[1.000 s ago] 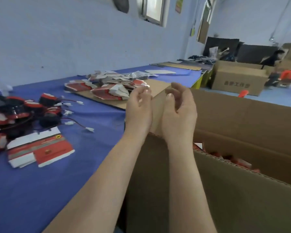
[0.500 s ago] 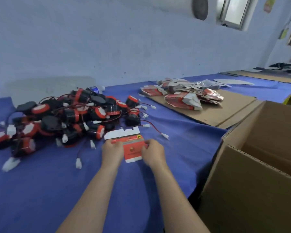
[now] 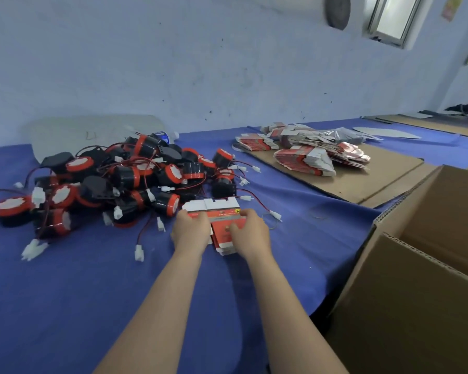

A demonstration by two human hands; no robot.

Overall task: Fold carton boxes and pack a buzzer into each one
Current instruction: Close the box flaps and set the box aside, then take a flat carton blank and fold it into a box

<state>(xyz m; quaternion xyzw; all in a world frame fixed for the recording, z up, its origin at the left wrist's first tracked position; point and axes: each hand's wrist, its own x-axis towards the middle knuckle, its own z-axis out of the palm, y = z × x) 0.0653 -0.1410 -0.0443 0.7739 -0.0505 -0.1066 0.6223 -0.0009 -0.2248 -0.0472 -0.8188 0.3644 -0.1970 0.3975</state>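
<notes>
Both hands are on 1 flat carton [image 3: 225, 211], a red and white one lying on the blue cloth [image 3: 65, 292] just in front of the pile of buzzers [image 3: 125, 175]. The left hand [image 3: 191, 231] covers the carton's left part, knuckles up and fingers bent down over it, with the fingertips hidden. The right hand [image 3: 250, 234] grips the right part, its thumb lying on the red face and its fingers curled over the far right edge. The carton is not yet folded up; its white flaps stick out toward the buzzers and nearly touch the closest one. The buzzers are black with red rims, and their red and black wires with white plugs trail across the cloth; 1 plug [image 3: 275, 215] lies just right of the right hand. Farther back on the right, more flat cartons [image 3: 304, 159] are heaped on a cardboard sheet [image 3: 362, 182]. A big open brown box [image 3: 416, 306] stands at the table's right edge.
</notes>
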